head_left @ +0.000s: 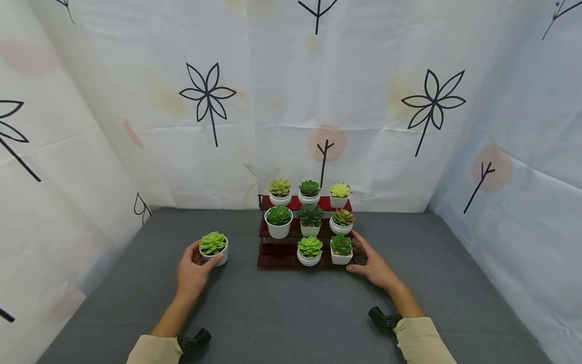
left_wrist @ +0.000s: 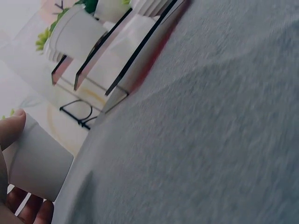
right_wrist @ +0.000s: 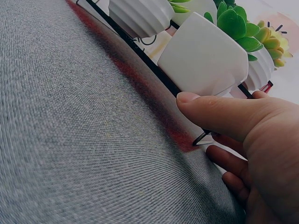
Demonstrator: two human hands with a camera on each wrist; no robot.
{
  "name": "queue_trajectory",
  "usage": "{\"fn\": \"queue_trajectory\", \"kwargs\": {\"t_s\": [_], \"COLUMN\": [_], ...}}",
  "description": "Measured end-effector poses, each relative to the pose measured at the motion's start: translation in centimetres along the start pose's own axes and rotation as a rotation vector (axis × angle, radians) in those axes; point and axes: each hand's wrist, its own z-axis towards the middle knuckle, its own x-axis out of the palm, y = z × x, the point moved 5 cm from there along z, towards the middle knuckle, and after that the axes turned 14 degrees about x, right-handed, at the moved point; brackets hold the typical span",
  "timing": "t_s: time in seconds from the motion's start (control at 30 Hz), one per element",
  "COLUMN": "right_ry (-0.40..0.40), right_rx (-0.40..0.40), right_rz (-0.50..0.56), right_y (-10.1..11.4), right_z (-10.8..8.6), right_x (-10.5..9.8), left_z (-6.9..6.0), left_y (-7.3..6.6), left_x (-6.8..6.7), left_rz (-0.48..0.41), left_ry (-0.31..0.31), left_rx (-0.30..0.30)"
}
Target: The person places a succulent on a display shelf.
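Observation:
In the head view my left hand (head_left: 193, 273) grips a white round pot with a light green succulent (head_left: 212, 243), left of the stand. The left wrist view shows the thumb over this white pot (left_wrist: 39, 158) and fingers at its lower side; whether it touches the table is unclear. My right hand (head_left: 375, 265) holds the right end of a dark red three-tier stand (head_left: 277, 258). Its thumb (right_wrist: 210, 109) lies at the bottom tier's front edge, just beside a square white pot (right_wrist: 203, 56); other fingers are partly hidden behind the stand's end.
Several potted succulents fill the stand's upper tiers. On the bottom tier, a round ribbed pot (head_left: 309, 251) and a square pot (head_left: 341, 250) stand centre and right. Grey cloth (head_left: 291, 313) covers the table; a patterned white curtain (head_left: 282, 101) hangs behind.

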Motion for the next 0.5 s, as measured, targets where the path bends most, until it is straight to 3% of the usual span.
{"fn": "queue_trajectory", "kwargs": {"t_s": [0.27, 0.5], "right_ry": [-0.005, -0.009], "right_rx": [-0.009, -0.026], "right_rz": [0.001, -0.008], "right_y": [-0.1, 0.0], "right_z": [0.1, 0.0], "right_x": [0.0, 0.0], "left_z": [-0.5, -0.9], "left_y": [-0.7, -0.9], "left_x": [1.5, 2.6], "left_rz": [-0.033, -0.034], "left_ry": [0.047, 0.066], "left_rx": [0.035, 0.030]}}
